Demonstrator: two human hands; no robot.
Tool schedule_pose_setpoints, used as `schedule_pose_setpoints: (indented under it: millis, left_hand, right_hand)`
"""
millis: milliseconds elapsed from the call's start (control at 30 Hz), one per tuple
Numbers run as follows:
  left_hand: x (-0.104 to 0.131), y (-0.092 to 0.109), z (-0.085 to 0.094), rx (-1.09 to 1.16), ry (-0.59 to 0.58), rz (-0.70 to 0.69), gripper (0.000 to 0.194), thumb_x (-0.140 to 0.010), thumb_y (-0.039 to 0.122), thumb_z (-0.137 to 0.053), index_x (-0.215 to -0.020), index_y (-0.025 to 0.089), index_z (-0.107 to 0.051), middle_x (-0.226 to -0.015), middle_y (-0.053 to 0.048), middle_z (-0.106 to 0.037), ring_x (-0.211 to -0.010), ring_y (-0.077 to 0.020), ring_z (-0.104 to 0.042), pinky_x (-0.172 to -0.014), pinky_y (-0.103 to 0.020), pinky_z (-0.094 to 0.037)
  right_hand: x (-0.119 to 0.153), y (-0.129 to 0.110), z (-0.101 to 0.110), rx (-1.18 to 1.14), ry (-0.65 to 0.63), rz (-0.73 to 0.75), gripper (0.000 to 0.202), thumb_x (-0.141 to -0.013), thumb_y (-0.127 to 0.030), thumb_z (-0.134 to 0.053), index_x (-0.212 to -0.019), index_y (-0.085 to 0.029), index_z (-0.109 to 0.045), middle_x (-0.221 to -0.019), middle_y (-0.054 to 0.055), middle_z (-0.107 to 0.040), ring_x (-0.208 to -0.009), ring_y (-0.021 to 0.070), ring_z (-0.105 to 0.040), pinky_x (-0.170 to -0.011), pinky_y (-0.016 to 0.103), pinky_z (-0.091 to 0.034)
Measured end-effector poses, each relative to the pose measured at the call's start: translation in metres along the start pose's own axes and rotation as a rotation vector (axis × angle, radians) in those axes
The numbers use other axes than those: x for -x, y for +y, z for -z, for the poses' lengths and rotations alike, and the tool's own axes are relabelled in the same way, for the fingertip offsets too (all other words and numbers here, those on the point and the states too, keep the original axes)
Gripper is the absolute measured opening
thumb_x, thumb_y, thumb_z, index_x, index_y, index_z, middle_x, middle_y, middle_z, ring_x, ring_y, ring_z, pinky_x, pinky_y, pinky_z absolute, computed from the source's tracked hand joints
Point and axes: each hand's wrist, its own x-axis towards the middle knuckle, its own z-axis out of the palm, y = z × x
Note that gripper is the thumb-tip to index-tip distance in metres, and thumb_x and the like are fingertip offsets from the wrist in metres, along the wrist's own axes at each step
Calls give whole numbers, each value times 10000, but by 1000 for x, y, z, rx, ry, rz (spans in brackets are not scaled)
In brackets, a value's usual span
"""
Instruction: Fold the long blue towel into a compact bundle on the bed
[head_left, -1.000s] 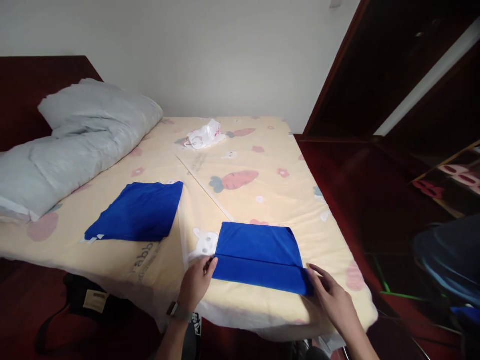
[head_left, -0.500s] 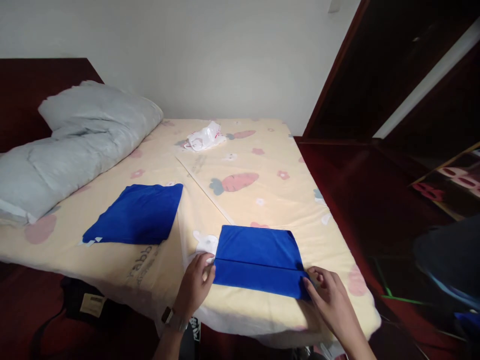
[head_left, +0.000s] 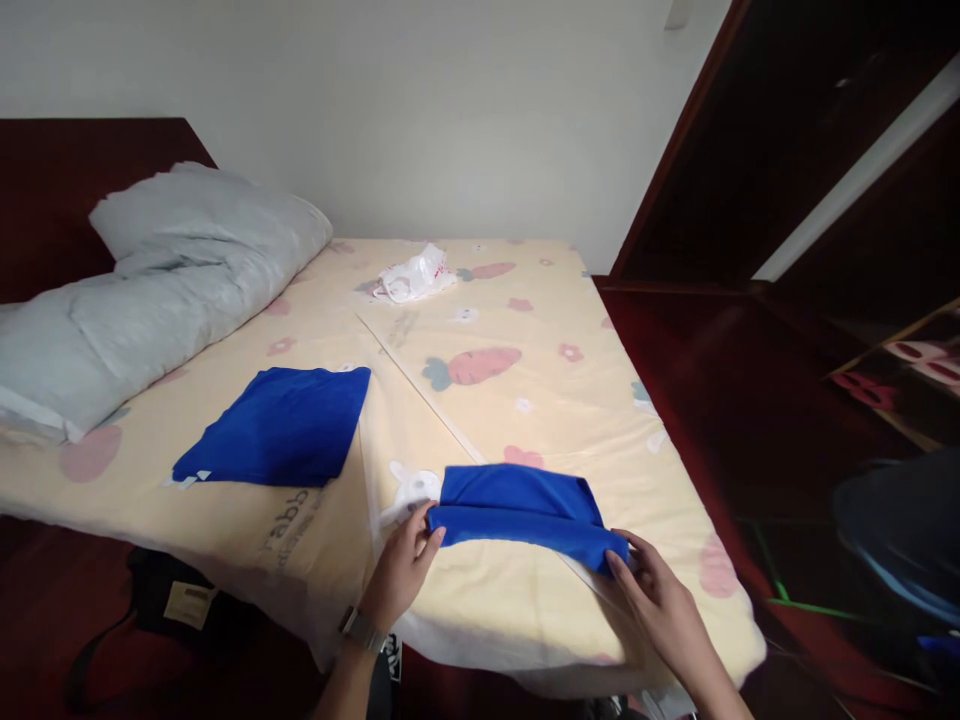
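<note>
Our left hand (head_left: 403, 566) and right hand (head_left: 660, 598) pinch opposite ends of the right blue cloth (head_left: 517, 512), near right on the bed (head_left: 517, 605); we should hold both ends level, evenly taut, for a straight crease.

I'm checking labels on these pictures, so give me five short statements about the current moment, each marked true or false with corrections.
1. The bare left hand holds one end of a folded, plain blue cloth. True.
2. The bare right hand is pressed against a puffy grey quilt. False: it holds the other end of that folded cloth.
3. A second, flat blue cloth lies on the bed, touched by neither hand. True.
4. A crumpled white plastic bag lies on top of the second cloth. False: it lies farther back on the bed, toward the pale wall.
5. The cream bed sheet has carrot prints. True.
</note>
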Motion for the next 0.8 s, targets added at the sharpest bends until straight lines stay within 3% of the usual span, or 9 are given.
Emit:
schedule_pose_setpoints:
  millis: [67, 133, 300, 433, 500, 633, 700, 800]
  left_hand:
    - [0, 1, 2, 48, -33, 35, 474, -959, 490, -502, -1326, 201, -581, -765, -16, -659, -702, -185, -636, -671, -274, -510]
    - [1, 0, 7, 72, -45, 42, 473, -939, 510, -532, -1277, 191, -619, -676, 11, -615, -640, -169, -596, -626, -255, -474]
    - [1, 2, 13, 8, 2, 68, 418, -941, 533, -522, -1173, 215, -664, -730, -11, -665, -679, -184, -620, -643, -267, -460]
    - [0, 7, 6, -177, 46, 52, 415, -980, 534, -427, -851, 217, -661, -748, -40, -673, -710, -205, -631, -664, -292, -445]
    - [0, 8, 1, -207, 58, 58, 413, -975, 536, -424, -805, 221, -629, -782, -51, -675, -763, -224, -639, -693, -308, -455]
    - [-2, 9, -5, -73, 84, 84, 348, -942, 539, -480, -929, 223, -626, -930, -69, -679, -903, -252, -640, -815, -353, -486]
    - [-2, 8, -5, 86, 49, 116, 333, -929, 536, -509, -1002, 226, -606, -924, -49, -672, -861, -229, -642, -789, -338, -502]
    - [-3, 8, -4, 290, 29, 156, 315, -897, 539, -562, -924, 225, -578, -830, 1, -626, -757, -179, -608, -681, -270, -486]
  right_hand:
    - [1, 0, 3, -6, -57, -40, 558, -855, -662, -523, -1228, -253, -591, -963, 46, -748, -915, 269, -700, -819, 348, -527]
    - [2, 4, 7, -16, -122, -75, 561, -849, -679, -518, -1209, -258, -614, -989, 42, -755, -968, 276, -695, -846, 348, -517]
    - [3, 9, 12, 13, -129, -97, 642, -850, -723, -456, -1246, -244, -617, -1184, 65, -718, -1140, 294, -637, -981, 383, -462]
    - [1, 3, 8, 45, -72, -135, 713, -824, -743, -476, -1273, -209, -623, -1369, 87, -620, -1309, 310, -521, -1098, 398, -378]
    - [-1, -2, 4, 57, -77, -192, 751, -802, -759, -480, -1279, -196, -621, -1333, 104, -643, -1276, 327, -548, -1062, 409, -411]
    - [-4, -9, -6, 68, -55, -184, 690, -812, -763, -430, -1120, -186, -651, -1150, 129, -716, -1104, 331, -640, -932, 400, -472]
    - [-4, -10, -8, 42, -36, -169, 641, -815, -771, -422, -1042, -209, -630, -1039, 109, -732, -992, 308, -667, -859, 385, -483]
    - [-2, -11, -10, -19, 10, -203, 604, -779, -784, -485, -1028, -244, -594, -914, 58, -729, -859, 272, -675, -761, 360, -484]
